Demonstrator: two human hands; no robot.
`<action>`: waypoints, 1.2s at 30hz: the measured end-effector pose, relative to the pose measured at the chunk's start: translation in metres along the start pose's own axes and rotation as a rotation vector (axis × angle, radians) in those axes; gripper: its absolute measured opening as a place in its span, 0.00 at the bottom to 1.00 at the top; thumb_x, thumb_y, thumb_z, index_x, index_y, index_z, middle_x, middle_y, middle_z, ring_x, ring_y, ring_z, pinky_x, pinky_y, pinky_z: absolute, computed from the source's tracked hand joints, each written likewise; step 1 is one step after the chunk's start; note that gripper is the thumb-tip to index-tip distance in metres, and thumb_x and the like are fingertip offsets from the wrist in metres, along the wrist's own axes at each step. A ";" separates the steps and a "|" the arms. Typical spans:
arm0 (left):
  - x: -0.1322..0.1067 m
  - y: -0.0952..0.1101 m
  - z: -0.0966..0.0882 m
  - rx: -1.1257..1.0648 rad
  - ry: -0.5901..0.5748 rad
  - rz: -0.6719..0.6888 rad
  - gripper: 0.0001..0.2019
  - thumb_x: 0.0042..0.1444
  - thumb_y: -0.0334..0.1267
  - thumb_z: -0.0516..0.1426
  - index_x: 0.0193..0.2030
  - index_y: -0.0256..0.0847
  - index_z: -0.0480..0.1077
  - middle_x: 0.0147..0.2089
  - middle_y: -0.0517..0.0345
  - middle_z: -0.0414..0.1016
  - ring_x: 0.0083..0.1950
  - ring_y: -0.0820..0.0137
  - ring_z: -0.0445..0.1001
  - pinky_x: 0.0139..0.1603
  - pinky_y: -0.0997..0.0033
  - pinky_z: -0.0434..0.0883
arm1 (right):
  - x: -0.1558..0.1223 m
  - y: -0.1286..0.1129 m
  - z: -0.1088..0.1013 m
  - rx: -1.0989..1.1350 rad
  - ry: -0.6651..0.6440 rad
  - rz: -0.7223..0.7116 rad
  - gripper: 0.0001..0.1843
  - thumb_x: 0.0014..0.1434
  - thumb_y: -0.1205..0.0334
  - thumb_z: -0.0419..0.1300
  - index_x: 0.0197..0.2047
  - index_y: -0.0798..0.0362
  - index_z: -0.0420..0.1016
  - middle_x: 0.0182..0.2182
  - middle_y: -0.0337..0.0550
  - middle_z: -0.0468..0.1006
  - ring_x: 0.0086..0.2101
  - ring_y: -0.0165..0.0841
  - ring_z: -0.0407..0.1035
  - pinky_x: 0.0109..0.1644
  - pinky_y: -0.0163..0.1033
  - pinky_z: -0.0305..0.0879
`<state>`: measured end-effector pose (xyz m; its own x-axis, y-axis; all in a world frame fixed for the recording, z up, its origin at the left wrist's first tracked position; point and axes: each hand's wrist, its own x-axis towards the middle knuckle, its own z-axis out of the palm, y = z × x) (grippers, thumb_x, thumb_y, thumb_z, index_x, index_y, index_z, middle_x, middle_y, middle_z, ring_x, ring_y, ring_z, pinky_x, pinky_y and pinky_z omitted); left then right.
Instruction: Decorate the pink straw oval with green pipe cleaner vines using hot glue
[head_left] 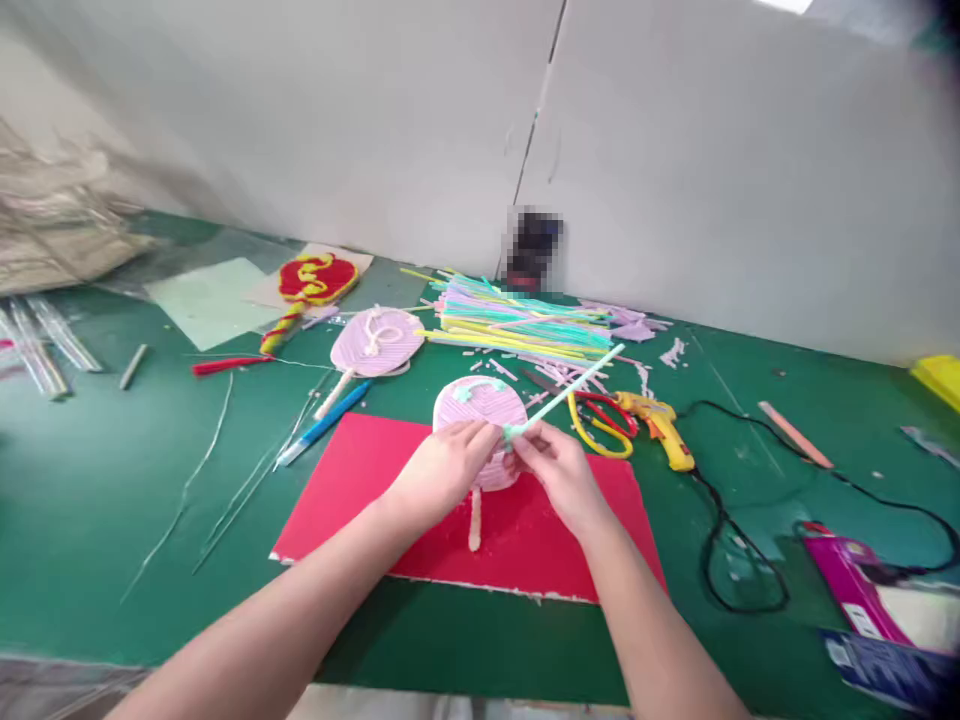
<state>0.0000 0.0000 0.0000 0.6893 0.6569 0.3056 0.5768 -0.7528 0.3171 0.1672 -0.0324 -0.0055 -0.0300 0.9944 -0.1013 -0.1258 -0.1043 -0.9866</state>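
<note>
We're working over the green table (112, 480), w/ the red board (352, 490) lying flat in the middle as a mat. Behind it, the pile of coloured stems (517, 325) is lying loose near the wall. To the R, the glue gun (660, 425) and scissors (600, 420) are resting just beside the board's far corner. The pink disc (480, 405) is sitting at the board's far edge, its stick pointing toward us.

Our left hand (442, 470) is closing narrow on the disc's near rim and steadying it. Our right hand (559, 470) is pinching the near end of the mint stem (570, 390), whose free length is angling up & away to the R. The two hands are nearly touching there.

As we're judging it, the step is going best w/ the L hand pressing the disc flat and the R hand gripping close to the tip. It's also helping to work the stem on in small bits, w/o the long tail sweeping into the scissors.
</note>
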 end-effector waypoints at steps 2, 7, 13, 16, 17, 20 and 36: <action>-0.002 -0.002 0.002 0.000 -0.001 0.011 0.07 0.65 0.32 0.47 0.35 0.38 0.62 0.32 0.59 0.68 0.34 0.69 0.69 0.35 0.72 0.64 | 0.000 0.002 -0.002 -0.004 -0.004 0.003 0.14 0.52 0.51 0.64 0.27 0.53 0.71 0.20 0.36 0.75 0.23 0.27 0.70 0.29 0.32 0.69; -0.003 -0.003 0.002 -0.001 0.004 0.035 0.09 0.66 0.34 0.46 0.35 0.39 0.62 0.32 0.59 0.68 0.33 0.70 0.68 0.35 0.72 0.64 | 0.001 0.005 -0.004 0.019 -0.022 0.029 0.14 0.52 0.50 0.65 0.28 0.53 0.72 0.21 0.36 0.74 0.23 0.27 0.69 0.30 0.34 0.68; -0.002 -0.004 0.002 -0.009 0.035 0.016 0.10 0.66 0.35 0.45 0.35 0.39 0.62 0.32 0.59 0.68 0.33 0.70 0.68 0.34 0.73 0.64 | -0.001 -0.003 -0.006 0.035 -0.090 0.075 0.12 0.51 0.53 0.66 0.34 0.52 0.74 0.27 0.38 0.77 0.30 0.29 0.72 0.38 0.36 0.69; -0.002 -0.005 0.003 -0.009 0.028 0.006 0.11 0.67 0.35 0.44 0.35 0.39 0.62 0.32 0.59 0.68 0.33 0.70 0.68 0.35 0.73 0.64 | -0.002 -0.005 -0.006 0.015 -0.094 0.078 0.12 0.50 0.55 0.66 0.35 0.52 0.74 0.27 0.38 0.76 0.30 0.30 0.72 0.38 0.37 0.69; -0.002 -0.005 0.003 -0.009 0.028 0.008 0.11 0.67 0.35 0.43 0.35 0.39 0.62 0.32 0.59 0.68 0.34 0.70 0.68 0.35 0.73 0.64 | -0.002 -0.005 -0.007 0.014 -0.093 0.076 0.12 0.50 0.55 0.66 0.34 0.53 0.73 0.27 0.38 0.76 0.30 0.29 0.72 0.38 0.37 0.69; -0.001 -0.003 0.002 -0.009 0.026 0.020 0.11 0.67 0.35 0.43 0.35 0.39 0.62 0.32 0.58 0.68 0.34 0.70 0.68 0.35 0.72 0.65 | -0.001 -0.004 -0.007 0.011 -0.097 0.069 0.12 0.51 0.54 0.66 0.33 0.53 0.73 0.26 0.38 0.76 0.29 0.29 0.71 0.37 0.37 0.69; 0.001 -0.003 -0.009 0.009 -0.104 0.064 0.10 0.66 0.30 0.43 0.35 0.37 0.62 0.33 0.57 0.68 0.31 0.71 0.66 0.34 0.73 0.65 | 0.000 -0.003 -0.011 -0.087 -0.106 0.080 0.14 0.51 0.51 0.65 0.33 0.53 0.74 0.25 0.38 0.76 0.28 0.30 0.72 0.37 0.38 0.70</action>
<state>-0.0049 0.0030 0.0079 0.7664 0.5995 0.2305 0.5334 -0.7940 0.2916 0.1787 -0.0321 -0.0038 -0.1420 0.9751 -0.1705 -0.0327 -0.1768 -0.9837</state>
